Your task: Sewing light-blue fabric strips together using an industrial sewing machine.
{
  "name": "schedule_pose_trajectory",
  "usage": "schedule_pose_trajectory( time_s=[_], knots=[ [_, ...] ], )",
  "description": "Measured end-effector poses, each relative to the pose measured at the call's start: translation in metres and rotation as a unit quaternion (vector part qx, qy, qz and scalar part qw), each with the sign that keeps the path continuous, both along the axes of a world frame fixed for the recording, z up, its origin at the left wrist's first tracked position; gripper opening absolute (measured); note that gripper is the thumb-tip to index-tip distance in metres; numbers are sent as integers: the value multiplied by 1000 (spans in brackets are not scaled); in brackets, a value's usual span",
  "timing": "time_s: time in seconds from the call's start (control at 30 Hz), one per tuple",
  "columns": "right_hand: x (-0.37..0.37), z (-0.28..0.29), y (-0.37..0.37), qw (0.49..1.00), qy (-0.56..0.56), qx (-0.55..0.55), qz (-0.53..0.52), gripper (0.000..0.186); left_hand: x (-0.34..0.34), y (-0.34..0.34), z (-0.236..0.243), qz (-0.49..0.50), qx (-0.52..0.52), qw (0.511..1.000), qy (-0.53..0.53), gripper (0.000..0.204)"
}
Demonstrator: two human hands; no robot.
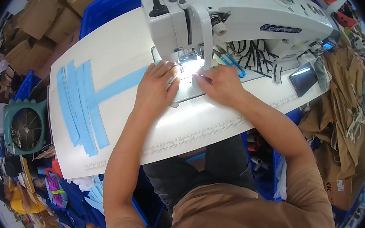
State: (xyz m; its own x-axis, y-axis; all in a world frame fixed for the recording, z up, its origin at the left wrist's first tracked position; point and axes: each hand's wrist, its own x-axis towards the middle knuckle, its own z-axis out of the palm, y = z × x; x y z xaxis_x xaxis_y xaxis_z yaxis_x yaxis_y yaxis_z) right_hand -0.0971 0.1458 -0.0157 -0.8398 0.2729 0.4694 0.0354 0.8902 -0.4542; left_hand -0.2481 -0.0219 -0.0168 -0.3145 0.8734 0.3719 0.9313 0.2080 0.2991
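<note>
A white sewing machine (230, 17) stands on the white table, its lit needle area (191, 65) between my hands. My left hand (157, 86) lies with fingers stretched out over the end of a light blue fabric strip (118, 85), left of the presser foot. The strip runs leftward across the table to several more blue strips (83, 106) laid side by side. Just right of the presser foot, my right hand (223, 83) has its thumb and fingers closed together by the machine's plate. Glare and the fingers hide what they pinch, if anything.
Blue-handled scissors (232, 63) and dark fabric scraps (254, 56) lie under the machine's arm. A dark phone-like device (303, 79) rests at the right edge. A ruler scale (185, 138) runs along the front edge. A green fan (26, 125) stands left, and brown cloth (339, 103) hangs right.
</note>
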Motion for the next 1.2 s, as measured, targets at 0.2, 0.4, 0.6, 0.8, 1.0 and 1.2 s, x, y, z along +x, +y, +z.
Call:
schedule_pose_trajectory(
  time_s=[0.2,0.4,0.6,0.8,1.0,1.2],
  knots=[
    [-3,-2,-1,1000,18,-3,5,20,-3,-3,-1,-1,-10,1000,-10,33],
    [1,3,1,998,-24,-53,-15,22,-9,-15,10,69,7,997,-16,33],
    [3,3,6,999,-40,-32,-1,28,-48,-71,51,201,-254,941,99,21],
    [3,6,7,998,-34,-49,14,28,-80,-107,42,126,-261,928,235,9],
    [3,0,8,996,-40,-73,21,27,-81,-107,53,174,-244,933,200,14],
    [1,2,10,997,-42,-62,28,28,-64,-128,54,142,-253,941,172,32]
  ],
)
